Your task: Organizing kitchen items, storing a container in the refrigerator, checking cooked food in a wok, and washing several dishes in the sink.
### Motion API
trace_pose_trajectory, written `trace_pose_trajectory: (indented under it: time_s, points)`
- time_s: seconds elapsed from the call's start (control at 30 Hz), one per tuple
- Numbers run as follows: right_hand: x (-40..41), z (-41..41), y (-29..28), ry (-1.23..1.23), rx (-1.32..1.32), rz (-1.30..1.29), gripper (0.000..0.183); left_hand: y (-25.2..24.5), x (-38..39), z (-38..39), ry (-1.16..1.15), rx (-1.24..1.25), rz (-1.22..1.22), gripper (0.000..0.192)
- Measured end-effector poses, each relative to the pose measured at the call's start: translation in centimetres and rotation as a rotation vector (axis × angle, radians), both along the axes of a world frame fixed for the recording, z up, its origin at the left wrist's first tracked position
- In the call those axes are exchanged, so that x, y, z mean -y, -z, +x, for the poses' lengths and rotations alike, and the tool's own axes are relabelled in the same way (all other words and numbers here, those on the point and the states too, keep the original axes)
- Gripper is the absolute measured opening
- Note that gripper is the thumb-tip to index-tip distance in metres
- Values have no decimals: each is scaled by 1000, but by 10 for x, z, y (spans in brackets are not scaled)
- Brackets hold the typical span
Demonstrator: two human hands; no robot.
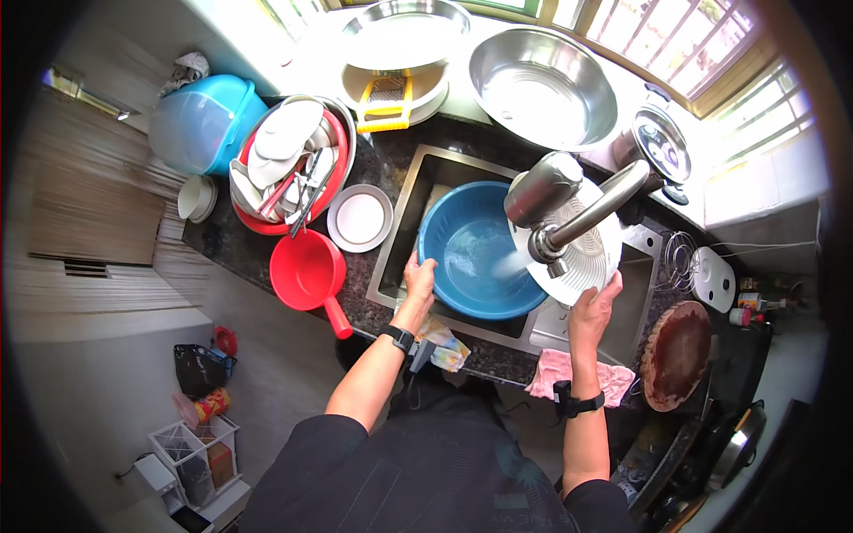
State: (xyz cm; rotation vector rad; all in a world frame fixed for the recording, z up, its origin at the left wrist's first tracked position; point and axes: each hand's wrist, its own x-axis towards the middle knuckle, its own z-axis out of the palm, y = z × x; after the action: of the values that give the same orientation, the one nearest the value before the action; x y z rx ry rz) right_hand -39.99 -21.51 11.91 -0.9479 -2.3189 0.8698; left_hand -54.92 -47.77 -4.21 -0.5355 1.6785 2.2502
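My left hand grips the near left rim of a blue plastic basin, which sits in the left bowl of a steel double sink. My right hand holds the lower right rim of a white slotted plastic colander. The colander is tilted beside the basin and overlaps its right side. A steel faucet reaches over both and partly hides the colander. Water runs from its spout into the basin, where the bottom looks wet.
A red dipper, a white bowl and a red basin heaped with dishes stand left. Behind are a yellow-handled grater, a steel basin and a lidded pot. A pink cloth and round chopping board are right.
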Motion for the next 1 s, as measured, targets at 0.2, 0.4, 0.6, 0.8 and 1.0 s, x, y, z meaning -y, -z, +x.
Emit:
trace_pose_trajectory:
  time_s: [0.2, 0.4, 0.6, 0.8, 1.0]
  points:
    - [6, 6, -20, 25, -35, -64, 50, 30, 11, 5, 29, 166, 145, 34]
    - [7, 8, -17, 95, -94, -41, 48, 40, -17, 11, -101, 112, 315, 51]
    - [-5, 30, 1, 239, -37, -135, 50, -23, -35, 4, -180, -279, -249, 50]
    - [-14, 44, 31, 369, -24, -374, 57, -91, 0, -20, -44, -293, -643, 41]
    - [-3, 39, 15, 393, -277, -772, 58, -47, 43, -27, 71, -25, -178, 37]
